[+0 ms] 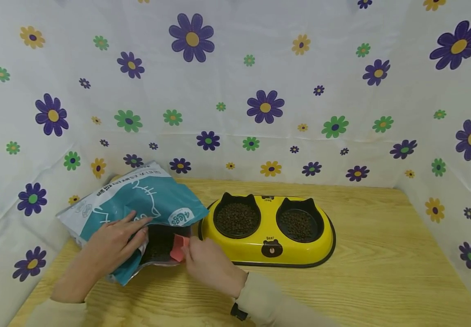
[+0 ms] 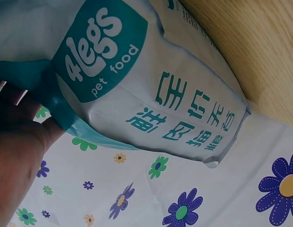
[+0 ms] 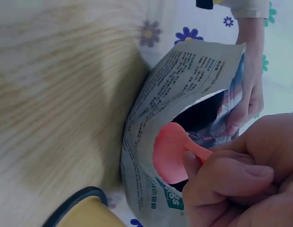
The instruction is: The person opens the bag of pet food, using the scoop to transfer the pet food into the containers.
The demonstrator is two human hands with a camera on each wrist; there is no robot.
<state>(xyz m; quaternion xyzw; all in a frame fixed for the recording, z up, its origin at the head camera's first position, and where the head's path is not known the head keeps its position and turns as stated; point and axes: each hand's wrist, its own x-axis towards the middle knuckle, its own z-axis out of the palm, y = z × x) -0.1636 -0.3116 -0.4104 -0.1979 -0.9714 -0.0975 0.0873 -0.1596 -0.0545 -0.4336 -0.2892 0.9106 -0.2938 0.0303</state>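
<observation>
A teal and white bag of pet food (image 1: 166, 202) lies on its side on the left, its mouth towards the front. My left hand (image 1: 114, 240) grips the bag by the edge of its mouth; in the left wrist view the fingertips go out of sight behind the teal film. With my right hand (image 1: 212, 263) I pinch the thin handle of a pink scoop (image 3: 170, 153). The scoop's head is at the bag's mouth, in front of dark kibble (image 1: 159, 245) inside. Whether the scoop holds any kibble is hidden.
Right of the bag stands a yellow double feeder (image 1: 239, 247) with two black cat-eared bowls, each with brown kibble (image 1: 237, 218) in it. All this is on a wooden table (image 1: 383, 254). Flower-print cloth (image 1: 235, 68) walls it in at the back and sides.
</observation>
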